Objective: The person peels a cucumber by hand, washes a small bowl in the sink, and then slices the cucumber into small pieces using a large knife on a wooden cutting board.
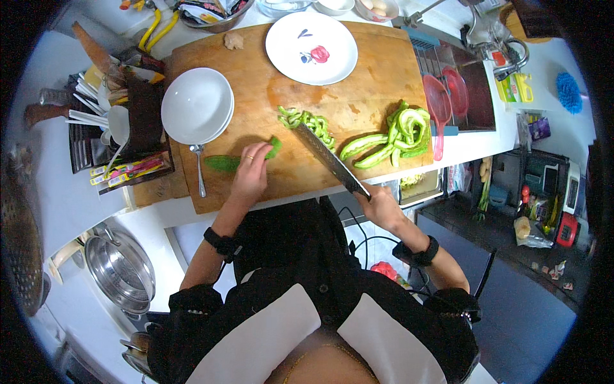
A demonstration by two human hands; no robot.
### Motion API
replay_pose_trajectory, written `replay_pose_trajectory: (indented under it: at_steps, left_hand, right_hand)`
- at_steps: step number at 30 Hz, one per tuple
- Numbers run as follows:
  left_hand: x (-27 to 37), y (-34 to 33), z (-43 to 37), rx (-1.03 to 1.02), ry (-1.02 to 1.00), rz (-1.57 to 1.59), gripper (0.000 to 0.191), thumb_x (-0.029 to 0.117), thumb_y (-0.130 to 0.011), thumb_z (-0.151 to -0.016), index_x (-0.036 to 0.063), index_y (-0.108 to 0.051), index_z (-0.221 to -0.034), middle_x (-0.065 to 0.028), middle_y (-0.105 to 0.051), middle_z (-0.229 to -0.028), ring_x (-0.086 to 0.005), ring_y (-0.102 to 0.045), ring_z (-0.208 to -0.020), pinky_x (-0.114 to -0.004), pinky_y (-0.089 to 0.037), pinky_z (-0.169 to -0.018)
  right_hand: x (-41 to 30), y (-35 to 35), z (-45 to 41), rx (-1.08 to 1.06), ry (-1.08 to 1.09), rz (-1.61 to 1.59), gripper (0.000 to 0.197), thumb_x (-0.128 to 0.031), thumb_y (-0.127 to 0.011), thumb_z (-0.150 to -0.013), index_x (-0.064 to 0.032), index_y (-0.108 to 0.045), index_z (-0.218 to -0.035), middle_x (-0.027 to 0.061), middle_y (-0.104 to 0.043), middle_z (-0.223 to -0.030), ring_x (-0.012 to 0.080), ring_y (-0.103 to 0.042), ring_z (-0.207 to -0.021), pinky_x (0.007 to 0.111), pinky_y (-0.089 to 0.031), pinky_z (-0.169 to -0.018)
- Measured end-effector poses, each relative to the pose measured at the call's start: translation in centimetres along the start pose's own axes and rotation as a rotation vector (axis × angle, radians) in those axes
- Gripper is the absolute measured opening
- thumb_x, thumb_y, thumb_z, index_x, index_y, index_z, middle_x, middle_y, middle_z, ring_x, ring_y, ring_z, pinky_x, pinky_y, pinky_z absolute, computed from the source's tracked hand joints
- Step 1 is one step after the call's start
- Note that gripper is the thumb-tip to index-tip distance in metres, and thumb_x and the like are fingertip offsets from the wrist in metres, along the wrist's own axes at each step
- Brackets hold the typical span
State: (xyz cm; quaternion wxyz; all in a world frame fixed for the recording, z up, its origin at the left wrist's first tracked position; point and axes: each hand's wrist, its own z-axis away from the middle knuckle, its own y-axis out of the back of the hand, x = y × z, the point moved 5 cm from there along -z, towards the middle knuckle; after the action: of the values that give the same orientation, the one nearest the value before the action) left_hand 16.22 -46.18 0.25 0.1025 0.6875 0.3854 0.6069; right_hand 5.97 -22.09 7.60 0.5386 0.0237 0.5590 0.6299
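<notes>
On a wooden cutting board (249, 96), my left hand (253, 165) rests its fingers on a long green vegetable (223, 163), whose cut end (274, 147) shows past the fingers. My right hand (381, 206) grips a kitchen knife (331, 158); the blade points up and left, its tip touching a small heap of sliced green strips (319, 126). Several longer green pieces (405, 134) lie piled at the board's right end. White bowls (194, 105), stacked, stand at the left beside a metal spoon (199, 175). A white plate with a rose print (312, 48) lies at the board's far edge.
A piece of ginger (233, 41) lies at the far left of the board. Left of the board stands a black utensil holder (144, 115). To the right are a sink (475, 86) and red strainers (436, 98). An open drawer (422, 189) sits below the counter edge.
</notes>
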Motion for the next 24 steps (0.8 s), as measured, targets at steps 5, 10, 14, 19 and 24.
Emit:
replay_pose_trajectory:
  at_steps: [5, 10, 14, 19, 24]
  left_hand:
    - [1.6, -2.2, 0.0, -0.118, -0.108, 0.019, 0.037, -0.008, -0.045, -0.071, -0.0032, -0.054, -0.106, -0.0176, -0.052, -0.110, -0.0343, -0.048, -0.105, -0.038, -0.041, -0.090]
    - [1.7, -2.5, -0.1, -0.195, -0.170, -0.047, 0.044, -0.010, -0.045, -0.066, -0.0031, -0.053, -0.109, -0.0176, -0.051, -0.116, -0.0345, -0.047, -0.108, -0.039, -0.040, -0.092]
    - [1.5, -2.5, -0.5, -0.174, -0.195, -0.042, 0.047, -0.009, -0.044, -0.066, -0.0032, -0.052, -0.112, -0.0168, -0.051, -0.118, -0.0344, -0.047, -0.108, -0.039, -0.040, -0.093]
    - [1.2, -2.4, -0.3, -0.189, -0.211, -0.029, 0.047, -0.008, -0.045, -0.067, -0.0028, -0.051, -0.113, -0.0163, -0.052, -0.117, -0.0344, -0.048, -0.107, -0.039, -0.039, -0.093]
    - [0.8, -2.5, -0.3, -0.189, -0.212, -0.017, 0.044, -0.006, -0.045, -0.069, -0.0025, -0.052, -0.113, -0.0167, -0.053, -0.116, -0.0343, -0.049, -0.106, -0.039, -0.040, -0.092]
  right_hand:
    - [-0.6, -1.1, -1.6, -0.047, -0.004, -0.026, 0.033, -0.005, -0.052, -0.078, -0.0085, -0.056, -0.111, 0.0261, -0.058, -0.075, 0.0415, -0.057, -0.072, 0.046, -0.047, -0.064]
    - [-1.3, -1.1, -1.7, 0.010, 0.154, 0.034, 0.047, -0.001, -0.052, -0.072, -0.0085, -0.051, -0.118, 0.0239, -0.058, -0.071, 0.0402, -0.058, -0.066, 0.047, -0.047, -0.060]
    - [-1.2, -1.0, -1.3, 0.015, 0.154, 0.078, 0.035, -0.004, -0.054, -0.079, -0.0073, -0.055, -0.114, 0.0257, -0.057, -0.071, 0.0388, -0.059, -0.066, 0.043, -0.048, -0.056]
    - [-1.3, -1.5, -1.2, 0.030, 0.216, 0.123, 0.053, 0.001, -0.050, -0.069, -0.0084, -0.049, -0.121, 0.0246, -0.057, -0.066, 0.0395, -0.058, -0.062, 0.046, -0.048, -0.058]
    - [-1.8, -1.8, -2.2, -0.055, 0.142, 0.113, 0.053, 0.001, -0.051, -0.067, -0.0084, -0.049, -0.120, 0.0248, -0.056, -0.063, 0.0403, -0.057, -0.061, 0.047, -0.048, -0.058]
